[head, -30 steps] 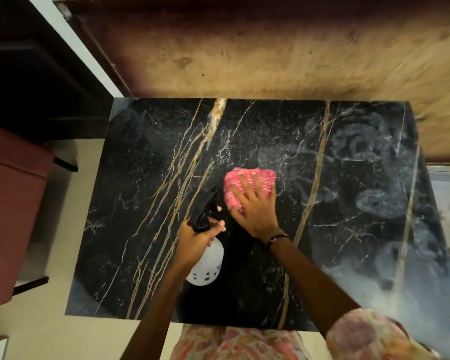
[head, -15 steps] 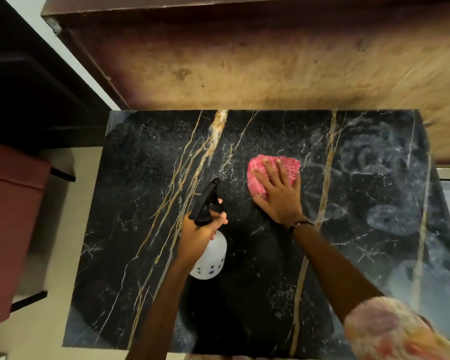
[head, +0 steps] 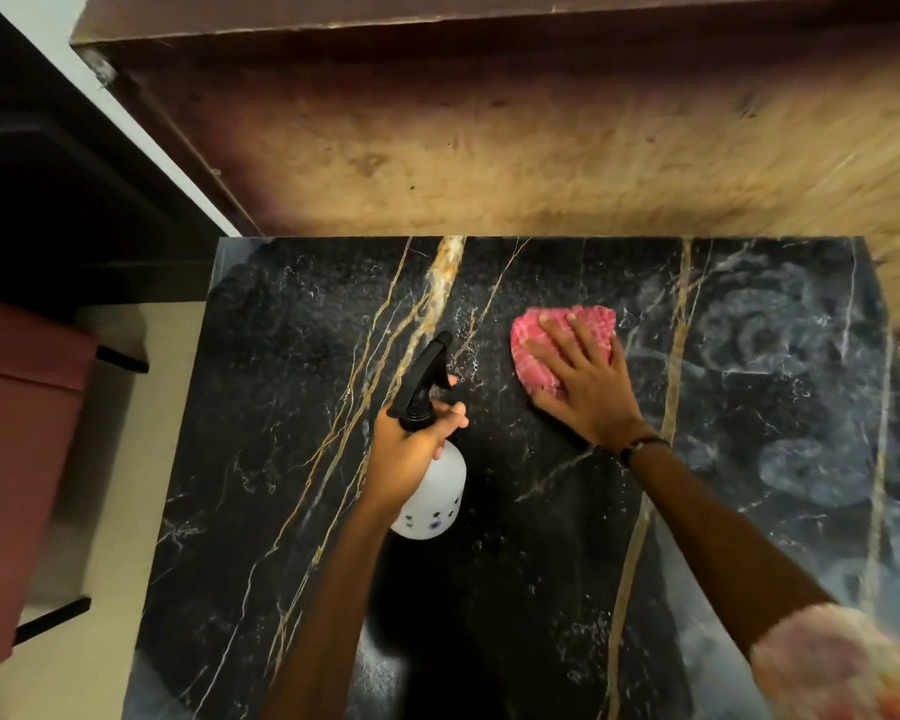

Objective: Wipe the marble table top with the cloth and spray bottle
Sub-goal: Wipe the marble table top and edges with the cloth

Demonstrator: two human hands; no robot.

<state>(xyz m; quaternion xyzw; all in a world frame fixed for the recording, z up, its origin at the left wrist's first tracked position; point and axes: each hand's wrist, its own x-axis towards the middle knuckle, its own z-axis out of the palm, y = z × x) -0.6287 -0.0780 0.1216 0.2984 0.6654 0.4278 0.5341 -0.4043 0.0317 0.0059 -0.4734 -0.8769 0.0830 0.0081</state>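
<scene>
Cloth [head: 559, 340] lies right of the spray bottle [head: 430, 491], pressed flat on the table [head: 292, 459] under the spread right hand [head: 580, 392]; left hand [head: 411, 449] clamps the bottle. Overlapping strokes should clear the hazy smears further right.

Pink cloth [head: 567, 337] flat on black marble top [head: 292, 407]; white spray btl [head: 430, 491] prob. lifted.

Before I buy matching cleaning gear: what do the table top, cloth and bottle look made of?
Table top: polished black marble, gold and white veins, though it could be laminate. Cloth: pink nubby fabric, likely microfibre. Bottle: matte white plastic with a black plastic trigger.
</scene>
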